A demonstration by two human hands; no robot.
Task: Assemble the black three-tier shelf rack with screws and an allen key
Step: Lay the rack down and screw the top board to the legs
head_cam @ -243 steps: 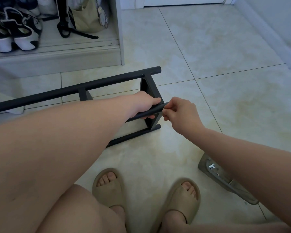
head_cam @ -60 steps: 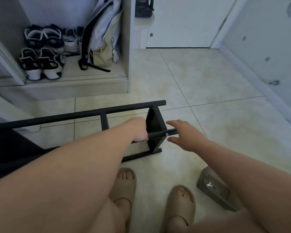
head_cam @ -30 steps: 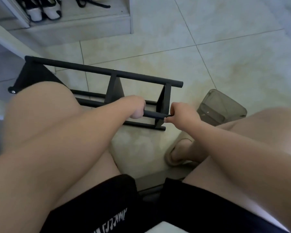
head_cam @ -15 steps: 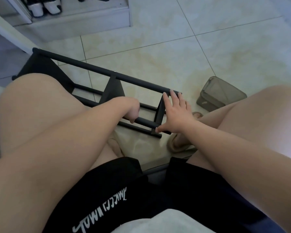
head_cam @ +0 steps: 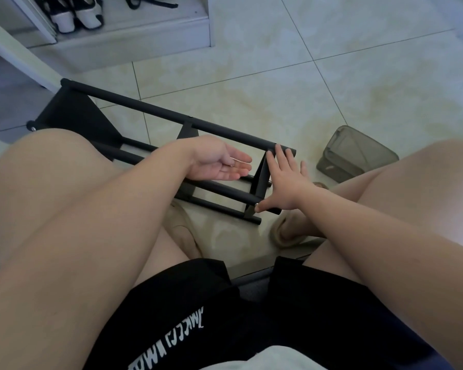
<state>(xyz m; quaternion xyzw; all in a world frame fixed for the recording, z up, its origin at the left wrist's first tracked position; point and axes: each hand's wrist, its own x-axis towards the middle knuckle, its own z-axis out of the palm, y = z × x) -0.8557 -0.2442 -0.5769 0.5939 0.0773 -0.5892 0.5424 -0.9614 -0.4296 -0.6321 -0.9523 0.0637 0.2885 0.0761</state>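
Both hands are open. The left hand (head_cam: 219, 162) is turned palm up with its fingers straight and relaxed, held just above the rack's lower rails, and a small pale metal piece (head_cam: 232, 162) lies loose across the base of the fingers; it is too small to tell what it is. The right hand (head_cam: 286, 182) is spread flat, its straight fingers pressed against the outer face of the rack's near end panel (head_cam: 259, 180). Its fingertips reach up to the end of the top rail, and its thumb stretches down to touch the panel's lower corner, just beside a silver screw head (head_cam: 256, 205) at the end of one rail. Neither hand is curled round anything. The black shelf rack (head_cam: 150, 108) lies on its side on the pale tiled floor (head_cam: 278, 89), between the person's bare knees. Its long rails run from a far end panel (head_cam: 72, 113) at the upper left down to the near panel under the right hand, with a middle bracket (head_cam: 187, 130) joining them partway along. A grey-green box (head_cam: 356, 156) sits on the floor near the rack's near end, to the right of the right hand and apart from it. Two beige slippers show below the rack, one (head_cam: 286, 236) under the right wrist and one (head_cam: 185, 231) partly hidden by the left forearm. The person wears black shorts (head_cam: 171, 329) with white lettering. At the upper left, black-and-white shoes (head_cam: 75, 17) stand inside a white cabinet (head_cam: 145, 41).
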